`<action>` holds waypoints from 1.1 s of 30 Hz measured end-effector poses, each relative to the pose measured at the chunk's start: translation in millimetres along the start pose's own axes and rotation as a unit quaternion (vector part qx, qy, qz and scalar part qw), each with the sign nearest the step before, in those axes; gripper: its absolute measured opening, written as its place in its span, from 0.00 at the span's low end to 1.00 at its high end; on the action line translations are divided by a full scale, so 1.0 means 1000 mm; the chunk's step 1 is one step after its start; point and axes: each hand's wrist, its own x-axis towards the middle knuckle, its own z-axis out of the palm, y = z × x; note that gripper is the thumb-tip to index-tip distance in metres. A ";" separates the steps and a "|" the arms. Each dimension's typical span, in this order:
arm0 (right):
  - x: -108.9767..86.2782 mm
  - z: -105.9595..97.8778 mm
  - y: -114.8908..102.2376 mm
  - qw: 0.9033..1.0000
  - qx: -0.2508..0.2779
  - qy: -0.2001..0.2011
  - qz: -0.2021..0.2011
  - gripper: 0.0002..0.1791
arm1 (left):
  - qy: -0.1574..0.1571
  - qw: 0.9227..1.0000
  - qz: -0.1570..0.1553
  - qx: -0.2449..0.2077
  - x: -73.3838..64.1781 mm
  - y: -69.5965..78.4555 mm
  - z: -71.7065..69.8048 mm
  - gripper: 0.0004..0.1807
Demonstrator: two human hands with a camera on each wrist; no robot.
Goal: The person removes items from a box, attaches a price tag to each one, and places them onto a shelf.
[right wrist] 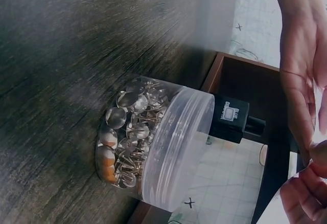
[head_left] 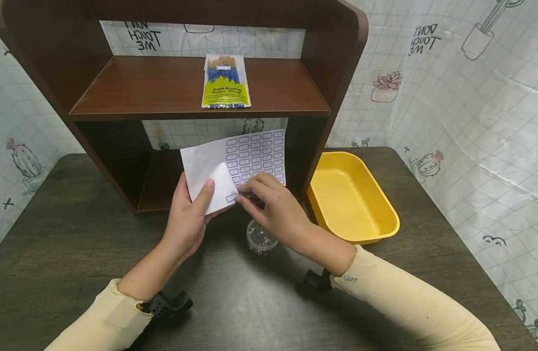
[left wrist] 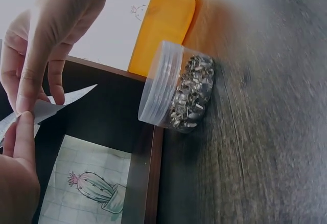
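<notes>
A white sheet of stickers (head_left: 207, 156) is held up tilted above the table, with rows of blue-bordered labels on its right part and a bare left part. My left hand (head_left: 185, 219) grips its lower left side, thumb on the front and fingers behind. At the lower edge, beside a lone label (head_left: 230, 197), my right hand (head_left: 273, 207) pinches the sheet between thumb and fingers. Whether a sticker is lifted there is hidden. Below the right hand stands a clear round jar (head_left: 261, 237), full of metal thumbtacks (right wrist: 133, 127) and closed with a translucent lid (right wrist: 179, 147).
A dark brown shelf unit (head_left: 198, 117) stands behind the hands. On its upper board lies a packet of artist brushes (head_left: 225, 83). A yellow tray (head_left: 352, 195) sits at the right. In the right wrist view, a small labelled black bottle (right wrist: 230, 116) shows behind the jar.
</notes>
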 end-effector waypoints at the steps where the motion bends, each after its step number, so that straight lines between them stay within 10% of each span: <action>1: 0.000 0.000 0.000 1.000 0.000 0.001 -0.003 0.10 | 0.001 1.000 -0.008 -0.006 0.000 0.000 0.000 0.21; 33: 0.001 -0.003 0.000 0.998 0.047 -0.002 -0.029 0.06 | -0.004 0.999 -0.042 -0.006 0.002 0.001 -0.001 0.23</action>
